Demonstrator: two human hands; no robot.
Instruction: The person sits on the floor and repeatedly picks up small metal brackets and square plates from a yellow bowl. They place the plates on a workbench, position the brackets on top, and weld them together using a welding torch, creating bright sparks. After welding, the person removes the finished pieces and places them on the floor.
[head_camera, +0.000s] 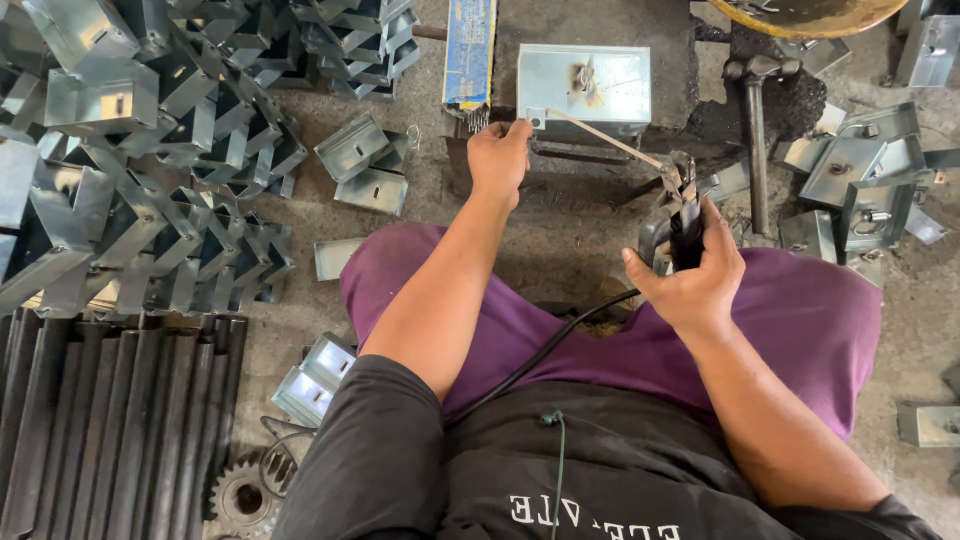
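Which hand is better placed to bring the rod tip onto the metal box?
Probably the right hand: it grips the black holder that clamps the thin rod. The left hand only steadies the rod's tip at the metal box.

between the left hand (499, 158) and the right hand (690, 275) lies a bare strip of floor, crossed only by the thin welding rod (605, 140) slanting from the electrode holder (683, 215) to the metal box (584, 87). left side is blocked: stacked galvanised brackets (150, 150) crowd close, with two loose ones (365, 165) just beside the left wrist. right side is hemmed by a hammer (757, 140) and scattered bracket parts (860, 180) (narrow gaps only). the black cable (540, 355) runs across the lap.
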